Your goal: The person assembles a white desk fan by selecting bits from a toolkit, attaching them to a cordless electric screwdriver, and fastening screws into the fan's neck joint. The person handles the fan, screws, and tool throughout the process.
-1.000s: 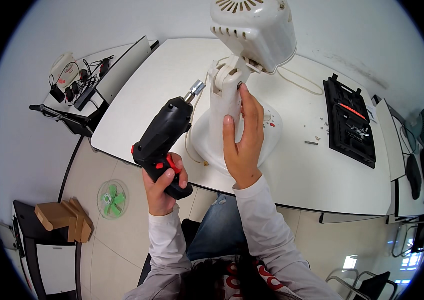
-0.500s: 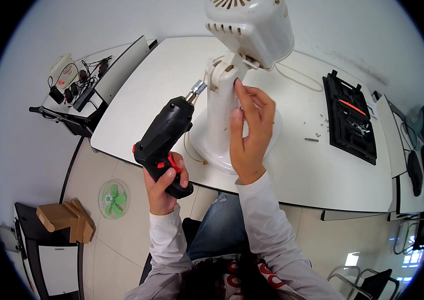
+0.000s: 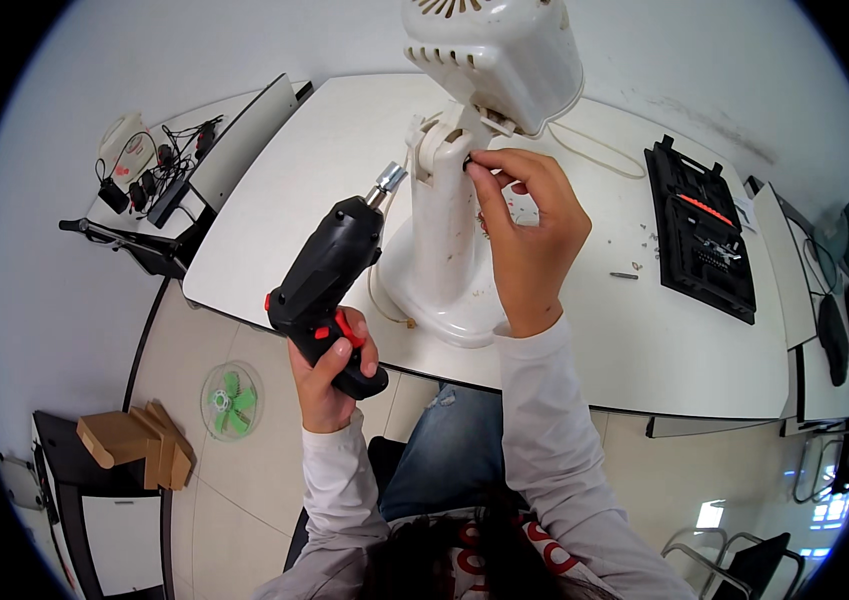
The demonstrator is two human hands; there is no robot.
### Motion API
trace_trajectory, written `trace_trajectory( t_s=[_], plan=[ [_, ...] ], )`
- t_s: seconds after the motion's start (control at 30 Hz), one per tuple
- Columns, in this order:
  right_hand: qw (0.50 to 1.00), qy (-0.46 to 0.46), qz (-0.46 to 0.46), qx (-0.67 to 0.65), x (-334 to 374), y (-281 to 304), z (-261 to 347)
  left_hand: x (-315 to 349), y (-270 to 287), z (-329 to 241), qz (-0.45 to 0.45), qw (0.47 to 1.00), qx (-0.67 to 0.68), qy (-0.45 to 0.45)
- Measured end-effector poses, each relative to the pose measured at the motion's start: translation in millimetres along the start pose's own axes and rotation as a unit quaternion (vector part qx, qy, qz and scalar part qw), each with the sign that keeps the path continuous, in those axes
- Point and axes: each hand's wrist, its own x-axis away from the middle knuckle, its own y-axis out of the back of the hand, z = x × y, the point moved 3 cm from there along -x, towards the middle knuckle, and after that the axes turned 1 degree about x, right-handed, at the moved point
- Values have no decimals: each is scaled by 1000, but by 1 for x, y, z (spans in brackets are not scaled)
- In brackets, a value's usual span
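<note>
My left hand (image 3: 329, 375) is wrapped round the grip of a black and red cordless screwdriver (image 3: 324, 270). A silver socket (image 3: 391, 178) on its tip points up beside the column, apart from it. In front of me stands a white appliance (image 3: 441, 235) with a round base, an upright column and a boxy vented head (image 3: 504, 65) tilted above the hinge. My right hand (image 3: 536, 225) is closed in a pinch on a small dark piece (image 3: 467, 162) at the right side of the column, just below the hinge. Its exact kind is too small to tell.
To the right lies an open black tool case (image 3: 701, 235); a short metal bit (image 3: 623, 275) and several small screws are beside it. A pale cord (image 3: 599, 150) runs behind the appliance. Left are a side table with tangled cables (image 3: 169, 165) and, on the floor, a green fan blade (image 3: 232, 400).
My right hand has turned and shifted right, its fingertips now pinching the dark piece at the column. The appliance has shifted slightly left in view. The left hand and screwdriver have hardly moved.
</note>
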Motion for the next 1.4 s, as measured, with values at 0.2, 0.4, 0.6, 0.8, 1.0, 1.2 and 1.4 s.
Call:
trace_trajectory(
  t_s=[0.2, 0.4, 0.6, 0.8, 1.0, 1.2, 1.4],
  plan=[
    [1000, -4, -11, -1, 4, 0, 1, 1, 1, 1, -6, 1000, 9, 5],
    [1000, -9, -17, -12, 7, -2, -3, 3, 1, 2, -2, 1000, 15, 8],
    [999, -30, -9, -20, 5, -2, 2, 3, 1, 3, 0, 1000, 16, 7],
    [999, 33, -23, -17, 0, -5, -3, 2, 0, 6, 0, 1000, 13, 10],
    [999, 31, -8, -13, 3, -3, -1, 3, 3, 10, 9, 999, -24, 21],
    [1000, 11, 10, -26, 9, -1, 1, 4, 2, 10, 5, 1000, -10, 17],
    [999, 43, 0, -15, 9, -1, -3, 5, 1, 8, -5, 1000, 15, 9]
  ],
)
